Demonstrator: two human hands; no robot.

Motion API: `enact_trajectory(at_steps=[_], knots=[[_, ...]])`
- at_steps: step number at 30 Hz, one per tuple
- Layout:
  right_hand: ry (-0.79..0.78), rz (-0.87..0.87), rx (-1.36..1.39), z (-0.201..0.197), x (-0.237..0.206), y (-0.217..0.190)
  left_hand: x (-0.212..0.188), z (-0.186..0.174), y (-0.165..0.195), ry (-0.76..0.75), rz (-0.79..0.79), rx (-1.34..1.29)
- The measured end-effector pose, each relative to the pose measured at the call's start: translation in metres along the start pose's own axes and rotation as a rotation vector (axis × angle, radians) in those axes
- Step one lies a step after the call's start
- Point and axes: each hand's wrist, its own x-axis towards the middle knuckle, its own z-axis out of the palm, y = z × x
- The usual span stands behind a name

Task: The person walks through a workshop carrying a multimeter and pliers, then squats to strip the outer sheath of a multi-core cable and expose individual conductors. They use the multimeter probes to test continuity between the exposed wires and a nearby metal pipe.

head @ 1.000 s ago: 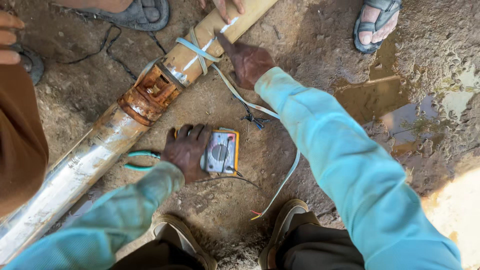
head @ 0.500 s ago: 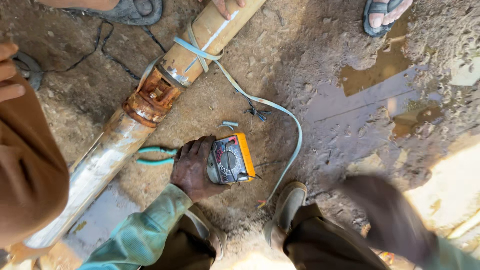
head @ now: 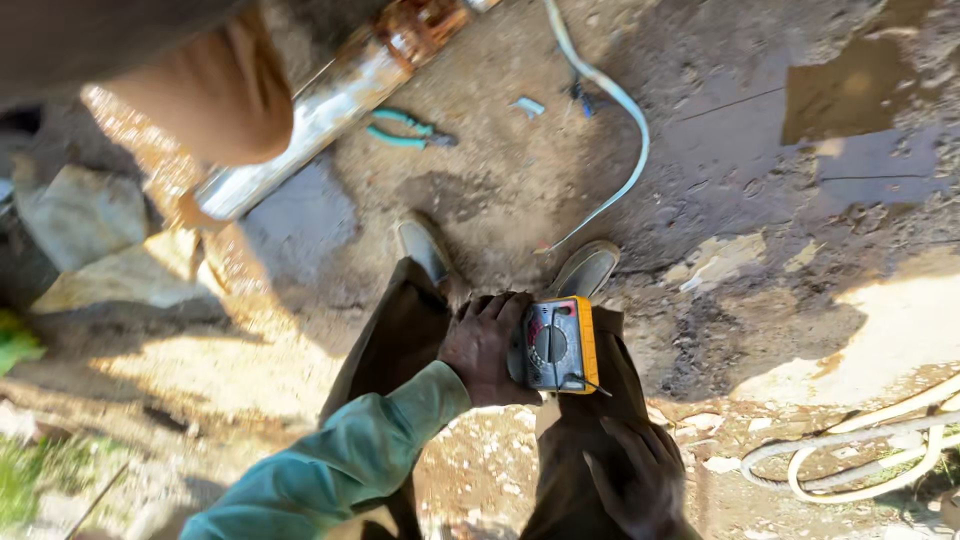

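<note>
Multimeter (head: 556, 345) now lifted (off ground) in left hand (head: 487, 350)

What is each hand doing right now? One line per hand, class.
Left hand: fingers closed around the yellow multimeter, holding it up.
Right hand: holds nothing, fingers loosely spread, resting low against the trouser leg.

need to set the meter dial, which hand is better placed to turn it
Right, probably. The left hand grips the yellow multimeter by its side, so it's busy. The right hand hangs empty just below the meter.
</note>
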Motion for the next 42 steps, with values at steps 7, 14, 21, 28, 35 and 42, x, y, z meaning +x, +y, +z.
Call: enact_trajectory(at_steps=[7,14,21,28,35,42], knots=[[-0.096,0.094,-0.117,-0.011,0.033,-0.085,-0.104,0.015,0.03,0.192,-0.164,-0.215],[-0.201,-0.153,-0.214,-0.03,0.054,-0.147,-0.191,-0.009,0.056,0.442,-0.213,-0.34],[-0.194,-0.02,0.299,-0.012,0.08,-0.162,-0.208,-0.015,0.04,0.61,-0.272,-0.535],[-0.392,0.044,-0.365,-0.011,0.204,-0.144,-0.226,-0.021,-0.012,0.635,-0.327,-0.551],[-0.071,-0.35,0.067,-0.064,0.369,-0.135,-0.223,0.01,-0.049,0.653,-0.49,-1.106],[-0.659,-0.1,-0.617,0.076,0.335,-0.145,-0.208,0.066,-0.048,0.77,-0.623,-1.51]])
